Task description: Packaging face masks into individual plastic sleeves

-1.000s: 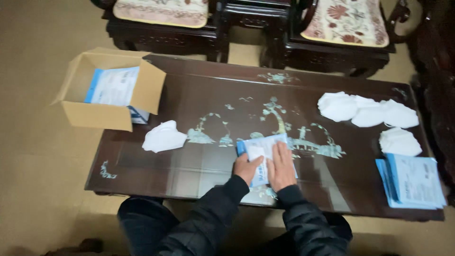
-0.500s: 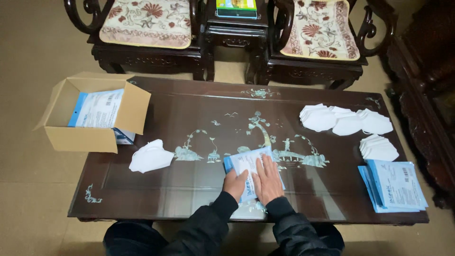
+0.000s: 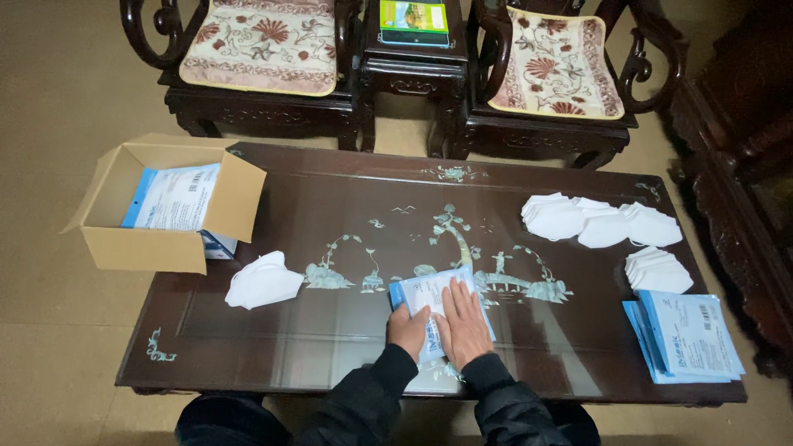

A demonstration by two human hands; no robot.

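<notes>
Both my hands press flat on a blue and white flat packet (image 3: 431, 291) lying on the dark inlaid table (image 3: 347, 215), near its front edge. My left hand (image 3: 409, 329) rests on the packet's lower left part with fingers curled. My right hand (image 3: 464, 324) lies spread on its right half. A folded white face mask (image 3: 263, 281) lies to the left of my hands. Several white masks (image 3: 599, 221) lie at the far right, with a small stack of masks (image 3: 658, 271) below them and a pile of blue and white packets (image 3: 686, 334) at the right front corner.
An open cardboard box (image 3: 169, 206) holding blue and white packets sits on the table's left end. Behind the table stand two dark carved chairs (image 3: 264, 49) with patterned cushions and a small side table (image 3: 413, 49) between them. Dark furniture (image 3: 743, 149) lines the right side.
The view has tilted up and pulled back, showing more of the chairs. My hands stay pressed on the packet in about the same place on the table.
</notes>
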